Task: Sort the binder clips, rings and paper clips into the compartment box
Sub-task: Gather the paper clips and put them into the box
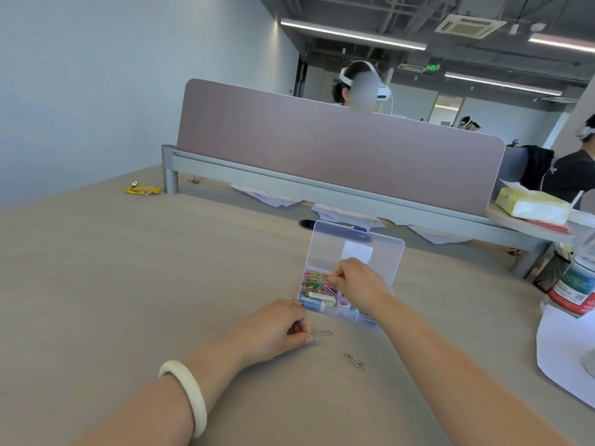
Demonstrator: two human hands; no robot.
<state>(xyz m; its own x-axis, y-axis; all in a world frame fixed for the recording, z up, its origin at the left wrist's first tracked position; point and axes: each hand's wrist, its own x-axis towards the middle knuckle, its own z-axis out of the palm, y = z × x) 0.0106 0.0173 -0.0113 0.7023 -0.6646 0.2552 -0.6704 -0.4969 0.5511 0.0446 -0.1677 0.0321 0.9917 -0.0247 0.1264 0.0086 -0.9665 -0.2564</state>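
A clear plastic compartment box (383, 278) stands open on the desk, its lid tilted up at the back. Its far-left compartment holds several coloured paper clips (317, 280); nearer compartments hold white, blue and pink items. My right hand (357, 283) hovers over the paper clip compartment with fingertips pinched; what they hold is too small to tell. My left hand (278, 329) rests on the desk in front of the box, its fingertips pinching a silver paper clip (316, 340). Another silver clip (324, 332) lies just right of it, and more silver clips (355, 362) lie nearer me.
A mauve desk divider (338, 146) runs across the back, with loose papers (347, 214) under it. A yellow wrapper (142, 189) lies far left. At the right are a tissue pack (533, 207), a mesh holder (552, 273), a labelled bottle (576, 284) and white paper (566, 352). People sit beyond.
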